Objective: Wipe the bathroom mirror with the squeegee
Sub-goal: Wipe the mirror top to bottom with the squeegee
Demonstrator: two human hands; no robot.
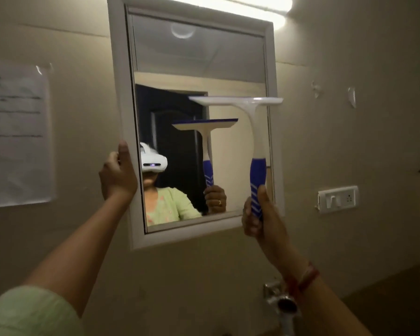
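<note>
A white-framed mirror point(121, 88) hangs on the beige wall, tilted a little. My left hand point(118, 174) grips the frame's left edge near its lower half. My right hand point(260, 214) is closed around the blue striped grip of a white squeegee point(254, 127). The squeegee stands upright in front of the mirror's right side, its blade level at mid-height and overlapping the right frame edge. Whether the blade touches the glass I cannot tell. The mirror reflects the squeegee and a person in a light green top wearing a white headset.
A tube light point(260, 6) glows above the mirror. A printed paper sheet point(16, 132) is taped to the wall at left. A white switch and socket plate point(337, 198) sits at right. A chrome tap point(280, 299) juts out below my right wrist.
</note>
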